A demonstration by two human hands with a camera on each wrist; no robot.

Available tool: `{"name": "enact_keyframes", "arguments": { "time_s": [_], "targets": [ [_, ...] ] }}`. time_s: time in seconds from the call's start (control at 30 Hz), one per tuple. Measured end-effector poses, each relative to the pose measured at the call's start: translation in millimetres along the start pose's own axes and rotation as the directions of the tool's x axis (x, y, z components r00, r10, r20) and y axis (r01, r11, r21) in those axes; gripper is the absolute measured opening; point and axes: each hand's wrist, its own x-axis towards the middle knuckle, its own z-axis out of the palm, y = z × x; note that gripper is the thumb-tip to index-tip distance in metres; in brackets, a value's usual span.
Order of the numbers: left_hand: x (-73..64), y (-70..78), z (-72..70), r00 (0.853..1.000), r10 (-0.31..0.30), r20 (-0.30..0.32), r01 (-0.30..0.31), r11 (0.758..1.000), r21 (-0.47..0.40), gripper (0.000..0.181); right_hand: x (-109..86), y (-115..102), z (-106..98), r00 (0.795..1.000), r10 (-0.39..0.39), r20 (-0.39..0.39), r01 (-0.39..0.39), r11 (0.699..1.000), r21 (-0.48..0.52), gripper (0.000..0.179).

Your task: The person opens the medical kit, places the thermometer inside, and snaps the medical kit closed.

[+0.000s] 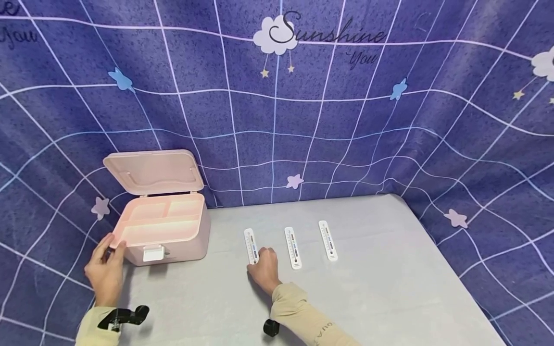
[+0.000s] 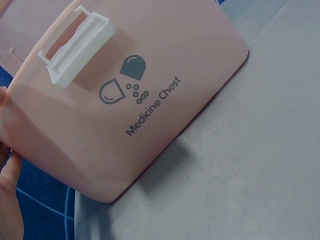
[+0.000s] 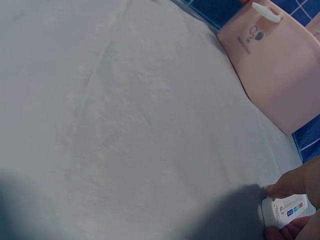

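A pink medicine chest (image 1: 177, 250) with its lid (image 1: 157, 172) raised stands at the left of the table. Its pink inner tray (image 1: 162, 229) shows divided compartments. My left hand (image 1: 106, 271) grips the chest's front left corner at the rim. The right hand (image 1: 265, 270) pinches the lower end of the leftmost white thermometer (image 1: 250, 244) between thumb and fingers; in the right wrist view that thermometer (image 3: 285, 210) shows between them. To its right lie a middle thermometer (image 1: 293, 247) and a right thermometer (image 1: 328, 240), both flat on the table and untouched.
A grey cloth covers the table (image 1: 376, 288). Behind it and at both sides hangs a blue patterned curtain (image 1: 303, 120). The white latch (image 1: 153, 253) hangs at the chest's front. Black camera mounts (image 1: 125, 317) sit at the wrists.
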Motion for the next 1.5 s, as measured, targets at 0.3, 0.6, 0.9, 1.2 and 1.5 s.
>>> {"name": "enact_keyframes", "arguments": {
  "time_s": [0.3, 0.6, 0.9, 1.2, 1.5],
  "targets": [
    [-3.6, -3.5, -3.8, 1.0, -0.01, -0.018, 0.01, 1.0, -0.02, 0.043, 2.2, -1, -5, 0.997, 0.032, 0.077, -0.035, 0.999, 0.035, 0.024],
    [-3.3, 7.4, 0.0, 0.999, 0.036, -0.004, -0.036, 0.997, -0.074, 0.043, 5.7, 1, -7, 0.993, 0.041, 0.114, -0.05, 0.996, 0.074, 0.023],
    [3.2, -6.8, 3.3, 0.998, 0.022, -0.054, -0.028, 0.995, -0.1, 0.04, 7.9, 4, -8, 0.992, 0.031, 0.123, -0.042, 0.995, 0.089, 0.023],
    [-5.5, 10.7, 0.9, 0.999, 0.038, -0.025, -0.041, 0.988, -0.146, 0.042, 11.8, -6, -17, 0.985, 0.006, 0.17, -0.024, 0.994, 0.106, 0.031],
    [-8.4, 17.1, 2.3, 0.998, 0.063, -0.025, -0.066, 0.989, -0.135, 0.042, 18.1, -18, -28, 0.986, -0.018, 0.168, 0.0, 0.994, 0.106, 0.031]
  ]
}}
